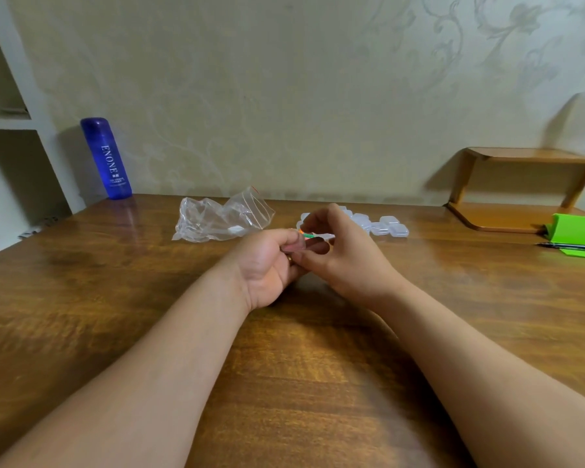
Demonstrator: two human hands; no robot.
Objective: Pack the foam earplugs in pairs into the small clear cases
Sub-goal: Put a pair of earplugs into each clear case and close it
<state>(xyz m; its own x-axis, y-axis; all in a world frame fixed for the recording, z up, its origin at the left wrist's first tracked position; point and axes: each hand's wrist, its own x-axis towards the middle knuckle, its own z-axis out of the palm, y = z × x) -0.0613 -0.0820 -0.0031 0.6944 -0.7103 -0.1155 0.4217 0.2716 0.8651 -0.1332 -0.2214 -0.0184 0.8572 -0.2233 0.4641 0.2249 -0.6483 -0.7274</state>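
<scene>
Left hand (267, 265) grips the clear case (296, 246), right hand (348, 255) pinches the earplugs (308, 235): press both fully in before closing.

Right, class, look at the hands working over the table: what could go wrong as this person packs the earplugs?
1. The earplug seems pinched only by fingertips where the left hand and right hand meet above the table. Squashed foam could spring free and roll away.
2. The loose clear cases lie just behind the right hand, so a careless move might scatter them.
</scene>
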